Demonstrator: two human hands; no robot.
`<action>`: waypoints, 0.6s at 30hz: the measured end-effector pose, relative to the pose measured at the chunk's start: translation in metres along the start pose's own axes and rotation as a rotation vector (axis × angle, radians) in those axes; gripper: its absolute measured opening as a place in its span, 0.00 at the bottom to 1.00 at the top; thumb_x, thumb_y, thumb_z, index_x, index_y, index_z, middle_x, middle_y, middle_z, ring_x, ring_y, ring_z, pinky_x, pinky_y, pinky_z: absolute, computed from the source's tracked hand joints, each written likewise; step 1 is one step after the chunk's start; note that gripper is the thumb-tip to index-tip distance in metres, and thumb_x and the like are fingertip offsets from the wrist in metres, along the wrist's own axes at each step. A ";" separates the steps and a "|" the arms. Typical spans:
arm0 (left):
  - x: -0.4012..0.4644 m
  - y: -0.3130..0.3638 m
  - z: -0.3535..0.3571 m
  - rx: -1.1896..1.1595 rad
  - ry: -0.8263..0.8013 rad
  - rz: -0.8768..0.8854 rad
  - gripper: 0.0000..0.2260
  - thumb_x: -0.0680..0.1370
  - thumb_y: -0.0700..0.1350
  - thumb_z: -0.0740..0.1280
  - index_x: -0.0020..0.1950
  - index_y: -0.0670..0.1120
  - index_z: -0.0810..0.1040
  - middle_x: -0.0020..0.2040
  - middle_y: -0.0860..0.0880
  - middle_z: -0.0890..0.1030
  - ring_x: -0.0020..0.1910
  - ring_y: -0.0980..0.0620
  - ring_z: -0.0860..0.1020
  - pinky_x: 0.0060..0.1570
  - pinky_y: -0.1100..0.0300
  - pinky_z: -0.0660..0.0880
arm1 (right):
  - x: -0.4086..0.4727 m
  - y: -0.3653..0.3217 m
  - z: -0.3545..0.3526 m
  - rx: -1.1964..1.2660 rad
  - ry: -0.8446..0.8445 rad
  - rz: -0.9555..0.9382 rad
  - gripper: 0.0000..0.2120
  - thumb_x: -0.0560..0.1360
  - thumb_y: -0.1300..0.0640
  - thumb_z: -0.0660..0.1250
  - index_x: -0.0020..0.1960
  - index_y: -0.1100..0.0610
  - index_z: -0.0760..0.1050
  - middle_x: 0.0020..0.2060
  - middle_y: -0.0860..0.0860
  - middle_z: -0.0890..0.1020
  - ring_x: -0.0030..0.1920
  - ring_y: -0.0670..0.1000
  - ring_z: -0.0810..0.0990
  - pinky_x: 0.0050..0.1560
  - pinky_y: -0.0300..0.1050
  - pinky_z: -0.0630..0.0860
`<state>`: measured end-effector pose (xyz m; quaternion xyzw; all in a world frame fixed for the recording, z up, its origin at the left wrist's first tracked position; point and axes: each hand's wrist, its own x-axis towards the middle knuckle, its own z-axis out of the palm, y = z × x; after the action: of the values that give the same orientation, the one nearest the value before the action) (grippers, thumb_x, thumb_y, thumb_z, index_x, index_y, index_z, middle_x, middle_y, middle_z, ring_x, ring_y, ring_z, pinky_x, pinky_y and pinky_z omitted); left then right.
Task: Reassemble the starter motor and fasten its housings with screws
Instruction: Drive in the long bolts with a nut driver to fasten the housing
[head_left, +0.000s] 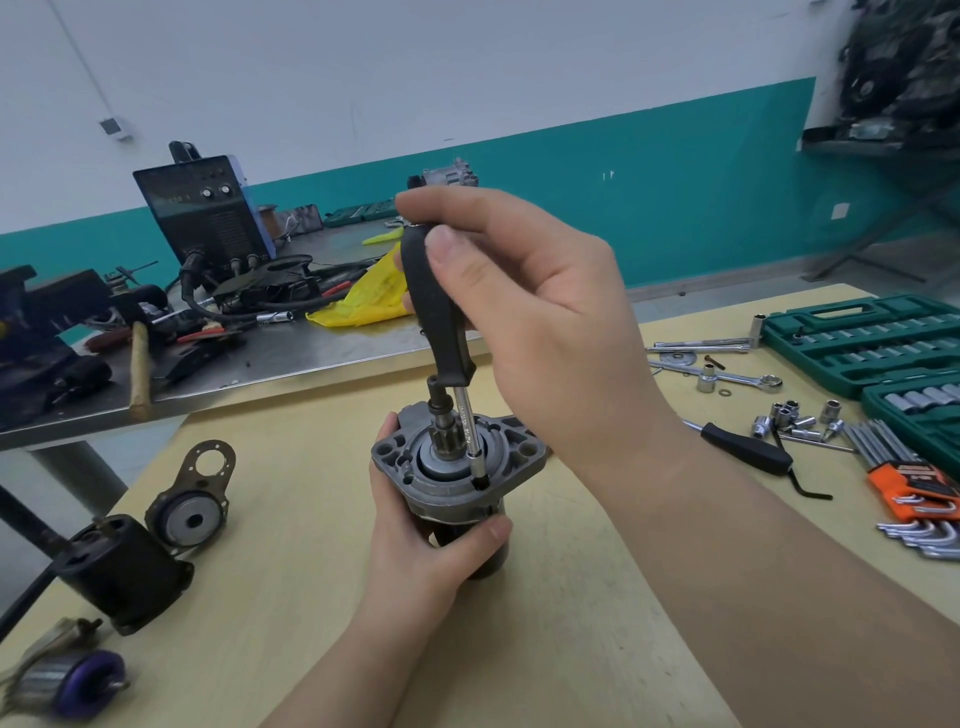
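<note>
The starter motor (447, 467) stands upright on the wooden table (597, 597), its grey aluminium housing and pinion gear on top. My left hand (421, 551) grips its dark body from below and the left. My right hand (524, 296) holds the black handle of a screwdriver (436, 306) from above. The screwdriver's steel shaft runs down to a hole in the housing flange, and its tip sits there at the front right. No screw head is visible under the tip.
A black motor casing (119, 571), an end cap with bracket (195, 512) and an armature part (72, 680) lie at the left. Loose sockets (795, 418), hex keys (919, 499), a second screwdriver (748, 447) and green socket cases (872, 332) are on the right. A cluttered steel bench (234, 353) stands behind.
</note>
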<state>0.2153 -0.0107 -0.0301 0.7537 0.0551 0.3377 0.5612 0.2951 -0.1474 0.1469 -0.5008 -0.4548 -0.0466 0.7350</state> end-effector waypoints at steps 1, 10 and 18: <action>0.000 -0.001 0.000 -0.005 -0.001 -0.006 0.53 0.65 0.50 0.82 0.80 0.69 0.54 0.72 0.60 0.78 0.67 0.59 0.79 0.58 0.66 0.78 | 0.000 0.000 0.000 -0.022 -0.004 -0.007 0.10 0.83 0.58 0.69 0.63 0.54 0.84 0.49 0.47 0.87 0.52 0.51 0.86 0.56 0.56 0.85; 0.001 0.002 0.000 -0.006 0.003 0.003 0.53 0.66 0.50 0.82 0.80 0.71 0.54 0.73 0.61 0.76 0.71 0.60 0.76 0.65 0.53 0.70 | 0.000 -0.003 0.000 -0.019 -0.028 0.014 0.09 0.84 0.56 0.66 0.61 0.51 0.83 0.47 0.43 0.85 0.51 0.48 0.85 0.51 0.47 0.84; 0.000 0.003 0.000 -0.016 0.001 -0.011 0.53 0.65 0.50 0.82 0.80 0.70 0.54 0.73 0.61 0.77 0.70 0.59 0.77 0.64 0.54 0.71 | -0.001 -0.004 0.001 -0.124 -0.001 -0.061 0.07 0.82 0.55 0.72 0.60 0.51 0.82 0.45 0.47 0.82 0.46 0.49 0.81 0.51 0.56 0.84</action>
<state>0.2142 -0.0120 -0.0279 0.7488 0.0567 0.3353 0.5690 0.2924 -0.1491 0.1493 -0.5313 -0.4664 -0.0970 0.7005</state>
